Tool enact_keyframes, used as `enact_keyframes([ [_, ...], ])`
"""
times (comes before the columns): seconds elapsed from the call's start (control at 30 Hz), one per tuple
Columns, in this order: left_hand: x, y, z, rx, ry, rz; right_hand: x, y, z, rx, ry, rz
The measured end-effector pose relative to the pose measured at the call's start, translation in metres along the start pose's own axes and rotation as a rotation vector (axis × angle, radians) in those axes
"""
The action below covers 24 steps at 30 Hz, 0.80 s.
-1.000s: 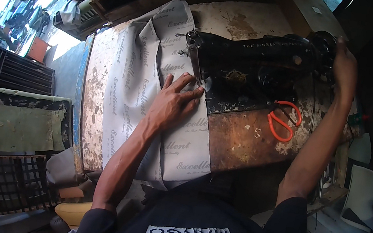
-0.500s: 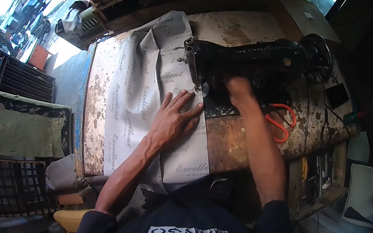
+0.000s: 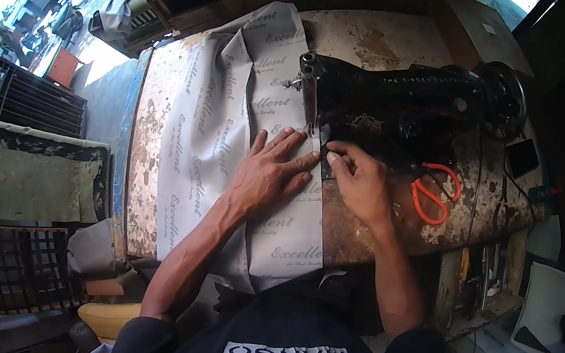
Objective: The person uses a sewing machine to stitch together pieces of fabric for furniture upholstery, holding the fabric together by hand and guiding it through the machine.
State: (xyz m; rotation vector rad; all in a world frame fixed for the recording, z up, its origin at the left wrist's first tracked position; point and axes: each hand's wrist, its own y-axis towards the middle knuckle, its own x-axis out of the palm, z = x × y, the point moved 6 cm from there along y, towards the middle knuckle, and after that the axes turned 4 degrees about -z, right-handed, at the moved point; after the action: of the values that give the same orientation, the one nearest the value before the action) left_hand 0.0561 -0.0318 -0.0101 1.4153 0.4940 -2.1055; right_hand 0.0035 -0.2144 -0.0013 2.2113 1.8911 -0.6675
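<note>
Left hand [image 3: 269,174] is lying flat and spread wide, palm down, pressing the grey printed fabric [image 3: 209,135] onto the sewing table [image 3: 154,112]. Fingers are pointing toward the needle end of the black sewing machine [image 3: 398,99]. Right hand [image 3: 361,182] is resting just beside it, fingers narrow and curled, fingertips touching the fabric's right edge by the presser foot; not gripping anything that I can tell. Fabric is running in a long strip from the table's far edge to the near edge, hanging over it at the person's lap. Orange-handled scissors [image 3: 431,193] are lying near the table's right edge, just beside the right hand, under the machine arm.
</note>
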Motion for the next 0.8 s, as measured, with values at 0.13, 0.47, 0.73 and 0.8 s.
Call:
enact_keyframes([
  [0.13, 0.0, 0.01, -0.006, 0.036, -0.003, 0.015, 0.005, -0.046, 0.003, -0.193, -0.082, 0.121],
  [0.47, -0.002, 0.025, -0.023, 0.058, 0.012, 0.064, 0.002, -0.059, 0.005, -0.283, 0.041, 0.19],
  [0.73, -0.003, 0.036, -0.027, 0.142, 0.003, 0.095, 0.002, -0.066, 0.001, -0.285, 0.013, 0.226],
  [0.8, -0.005, 0.037, -0.03, 0.142, 0.009, 0.105, 0.005, -0.072, 0.0, -0.255, -0.021, 0.253],
])
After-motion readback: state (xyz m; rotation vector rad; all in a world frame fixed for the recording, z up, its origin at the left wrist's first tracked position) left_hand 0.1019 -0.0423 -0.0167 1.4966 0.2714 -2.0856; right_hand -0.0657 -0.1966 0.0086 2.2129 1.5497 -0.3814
